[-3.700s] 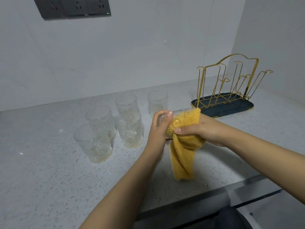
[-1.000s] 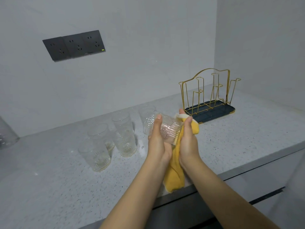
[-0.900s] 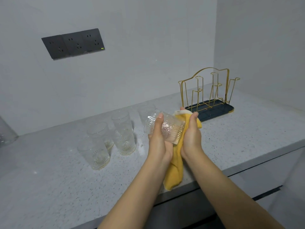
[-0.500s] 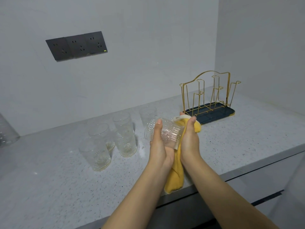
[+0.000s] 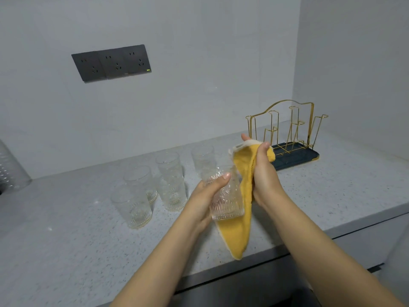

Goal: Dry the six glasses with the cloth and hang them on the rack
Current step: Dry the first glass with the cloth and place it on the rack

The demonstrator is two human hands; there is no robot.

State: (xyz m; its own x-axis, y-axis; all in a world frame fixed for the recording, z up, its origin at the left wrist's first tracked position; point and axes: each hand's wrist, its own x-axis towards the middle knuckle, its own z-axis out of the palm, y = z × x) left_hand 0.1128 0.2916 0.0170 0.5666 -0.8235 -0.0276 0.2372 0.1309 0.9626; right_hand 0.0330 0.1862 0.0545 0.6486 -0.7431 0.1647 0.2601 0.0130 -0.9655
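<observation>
My left hand (image 5: 207,193) grips a ribbed clear glass (image 5: 226,200), held upright above the counter. My right hand (image 5: 263,173) grips a yellow cloth (image 5: 240,229) just right of the glass; the cloth hangs down behind and below the glass. Several more clear glasses stand upright on the counter to the left, among them one at the front left (image 5: 132,207), one in the middle (image 5: 171,180) and one at the back (image 5: 202,158). The gold wire rack (image 5: 285,127) stands on its dark tray (image 5: 307,157) at the back right, with nothing on its prongs.
A grey speckled counter (image 5: 77,240) runs along the wall; its front edge passes under my forearms. A dark socket panel (image 5: 111,62) is on the wall. A dotted clear object (image 5: 10,167) shows at the left edge. The side wall stands close behind the rack.
The glass lay on its side in my left hand with the cloth against its mouth; now it is upright. My right hand has lifted the cloth clear of the glass.
</observation>
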